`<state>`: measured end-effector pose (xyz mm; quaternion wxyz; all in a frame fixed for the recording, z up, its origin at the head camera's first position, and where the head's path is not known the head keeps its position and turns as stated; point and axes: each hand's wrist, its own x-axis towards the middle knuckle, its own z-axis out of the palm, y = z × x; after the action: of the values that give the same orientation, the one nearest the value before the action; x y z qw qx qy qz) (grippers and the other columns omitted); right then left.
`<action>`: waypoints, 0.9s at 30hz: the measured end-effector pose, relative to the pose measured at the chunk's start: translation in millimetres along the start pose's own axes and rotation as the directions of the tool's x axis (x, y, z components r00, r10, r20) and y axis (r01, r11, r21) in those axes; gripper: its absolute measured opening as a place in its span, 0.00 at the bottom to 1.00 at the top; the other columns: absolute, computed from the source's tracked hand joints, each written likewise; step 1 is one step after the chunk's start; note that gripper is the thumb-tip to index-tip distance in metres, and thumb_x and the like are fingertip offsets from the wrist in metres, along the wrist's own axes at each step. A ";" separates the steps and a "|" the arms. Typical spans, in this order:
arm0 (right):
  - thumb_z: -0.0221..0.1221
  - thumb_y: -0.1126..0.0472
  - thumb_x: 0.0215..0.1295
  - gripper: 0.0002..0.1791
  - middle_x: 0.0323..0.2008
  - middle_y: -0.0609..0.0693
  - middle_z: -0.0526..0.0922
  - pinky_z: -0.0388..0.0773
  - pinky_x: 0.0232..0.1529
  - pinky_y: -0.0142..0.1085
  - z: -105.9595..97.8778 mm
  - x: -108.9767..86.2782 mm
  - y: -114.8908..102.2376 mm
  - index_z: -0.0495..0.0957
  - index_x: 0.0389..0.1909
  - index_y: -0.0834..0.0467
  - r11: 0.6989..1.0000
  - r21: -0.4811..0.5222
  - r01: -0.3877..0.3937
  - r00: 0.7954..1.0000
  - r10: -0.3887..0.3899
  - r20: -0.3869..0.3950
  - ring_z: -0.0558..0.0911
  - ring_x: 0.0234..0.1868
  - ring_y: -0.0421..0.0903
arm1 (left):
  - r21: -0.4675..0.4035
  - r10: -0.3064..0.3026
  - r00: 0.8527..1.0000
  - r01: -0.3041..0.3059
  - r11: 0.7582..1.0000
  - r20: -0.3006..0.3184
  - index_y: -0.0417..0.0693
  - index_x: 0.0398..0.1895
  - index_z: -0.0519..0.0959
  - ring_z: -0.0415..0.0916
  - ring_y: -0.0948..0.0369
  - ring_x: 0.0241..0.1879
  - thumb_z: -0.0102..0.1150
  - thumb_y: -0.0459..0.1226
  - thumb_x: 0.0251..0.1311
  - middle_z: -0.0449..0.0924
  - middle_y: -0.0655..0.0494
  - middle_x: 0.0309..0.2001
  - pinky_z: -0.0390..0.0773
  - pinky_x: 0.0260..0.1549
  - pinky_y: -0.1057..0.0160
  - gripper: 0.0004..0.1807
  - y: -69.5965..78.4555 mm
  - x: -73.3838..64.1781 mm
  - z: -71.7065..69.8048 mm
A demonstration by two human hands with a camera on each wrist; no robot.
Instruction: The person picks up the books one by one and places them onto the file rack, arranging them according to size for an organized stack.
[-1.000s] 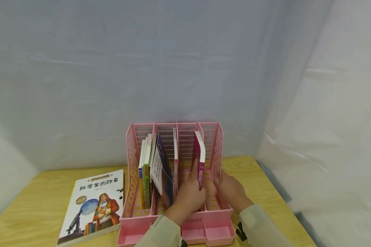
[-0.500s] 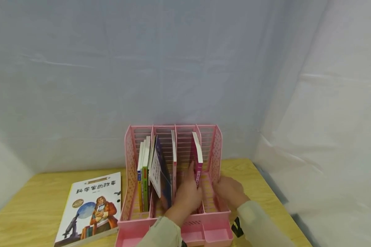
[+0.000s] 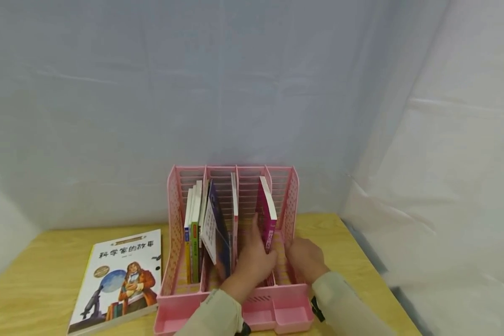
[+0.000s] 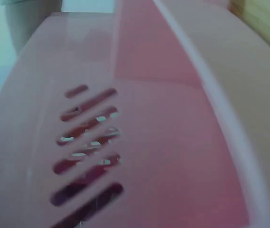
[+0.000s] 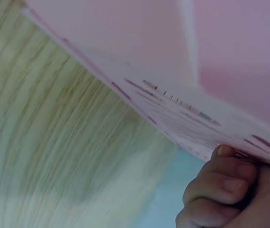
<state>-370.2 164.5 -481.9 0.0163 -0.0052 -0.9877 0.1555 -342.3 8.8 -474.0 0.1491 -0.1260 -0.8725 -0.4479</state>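
A pink book rack with upright dividers stands on the table. In its third compartment from the left is a thin magenta book, upright with a slight tilt. My left hand holds this book low down, the index finger lying up along its left cover; part of the grip is hidden. At the rack's right side wall, my right hand grips the front edge. Curled fingers show against the slotted pink wall in the right wrist view. Only the rack's slotted front fills most of the left wrist view.
Several books stand in the leftmost compartment. A dark blue book leans in the second, beside a thin white-edged book. A white picture-cover book lies flat on the wooden table. A pale sheet hangs behind.
The head view has shifted slightly. Both hands keep nearly the same places on the magenta book and the rack's right wall, and the fingers of the right hand look a little more curled.
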 end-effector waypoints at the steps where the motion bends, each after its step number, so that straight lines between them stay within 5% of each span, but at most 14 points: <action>1: 0.42 0.51 0.82 0.26 0.29 0.56 0.83 0.81 0.29 0.50 0.0 1.1 -2.5 0.78 0.27 0.59 1.000 0.004 -0.002 1.000 0.002 0.007 0.81 0.29 0.51 | -0.001 0.006 1.000 -0.006 1.000 -0.010 0.52 0.84 0.39 0.80 0.48 0.38 0.68 0.34 0.55 0.60 0.35 0.74 0.83 0.35 0.50 0.59 -0.4 0.3 -2.4; 4: 0.42 0.52 0.82 0.26 0.28 0.56 0.82 0.81 0.28 0.49 0.1 3.2 -7.5 0.77 0.26 0.59 1.000 0.013 0.022 1.000 -0.022 0.003 0.81 0.28 0.51 | 0.025 0.053 0.998 -0.053 0.998 -0.029 0.54 0.85 0.39 0.79 0.48 0.40 0.67 0.35 0.57 0.58 0.36 0.75 0.83 0.36 0.52 0.58 1.4 -1.1 -10.2; 10: 0.41 0.51 0.82 0.26 0.24 0.54 0.79 0.78 0.24 0.44 2.0 3.4 -4.4 0.76 0.25 0.58 0.999 0.044 0.018 1.000 -0.019 0.018 0.77 0.24 0.48 | 0.065 0.136 0.991 -0.134 0.989 -0.012 0.56 0.85 0.36 0.68 0.42 0.69 0.66 0.37 0.62 0.54 0.41 0.79 0.77 0.62 0.43 0.58 16.1 -16.8 -31.1; 15: 0.40 0.48 0.81 0.27 0.21 0.53 0.76 0.73 0.22 0.40 6.4 0.4 0.7 0.73 0.22 0.56 0.994 0.103 -0.023 1.000 0.021 0.022 0.75 0.21 0.48 | 0.025 0.210 0.977 -0.209 0.978 -0.025 0.54 0.84 0.44 0.73 0.50 0.64 0.63 0.32 0.63 0.61 0.46 0.75 0.84 0.50 0.58 0.52 32.8 -44.3 -64.7; 17: 0.40 0.47 0.81 0.27 0.20 0.52 0.75 0.71 0.22 0.40 7.1 -1.2 1.2 0.71 0.21 0.56 0.995 0.099 -0.015 1.000 0.014 0.013 0.74 0.21 0.48 | 0.017 0.267 0.961 -0.267 0.964 -0.075 0.53 0.81 0.54 0.77 0.56 0.56 0.62 0.30 0.63 0.68 0.51 0.69 0.84 0.41 0.65 0.44 33.5 -54.4 -84.3; 21: 0.40 0.47 0.81 0.29 0.19 0.52 0.74 0.71 0.21 0.41 6.5 -3.5 0.7 0.70 0.20 0.55 0.996 0.093 0.010 1.000 -0.010 -0.001 0.74 0.20 0.49 | 0.094 0.379 0.888 -0.368 0.925 -0.260 0.43 0.65 0.71 0.79 0.61 0.42 0.61 0.26 0.61 0.79 0.52 0.51 0.84 0.38 0.65 0.27 10.8 -56.5 -136.2; 24: 0.40 0.47 0.81 0.29 0.19 0.53 0.74 0.72 0.21 0.41 4.9 -4.2 1.3 0.70 0.19 0.55 0.995 0.101 0.010 1.000 -0.010 -0.002 0.74 0.20 0.49 | 0.187 0.293 0.868 -0.235 0.954 -0.401 0.39 0.57 0.74 0.78 0.61 0.36 0.59 0.28 0.63 0.81 0.51 0.43 0.80 0.32 0.64 0.19 -22.5 -49.1 -180.5; 27: 0.41 0.46 0.80 0.28 0.19 0.53 0.75 0.72 0.22 0.42 3.9 -4.3 2.8 0.70 0.19 0.55 0.994 0.107 -0.001 1.000 0.001 0.001 0.74 0.21 0.49 | 0.255 0.089 0.894 0.029 0.966 -0.439 0.40 0.57 0.75 0.79 0.55 0.39 0.57 0.34 0.69 0.81 0.49 0.44 0.79 0.34 0.58 0.16 -63.1 -47.5 -224.4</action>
<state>-366.1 166.0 -486.7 0.0158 -0.0048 -0.9779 0.2084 -287.6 -215.0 -414.3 0.3673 -0.0134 -0.8631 -0.3464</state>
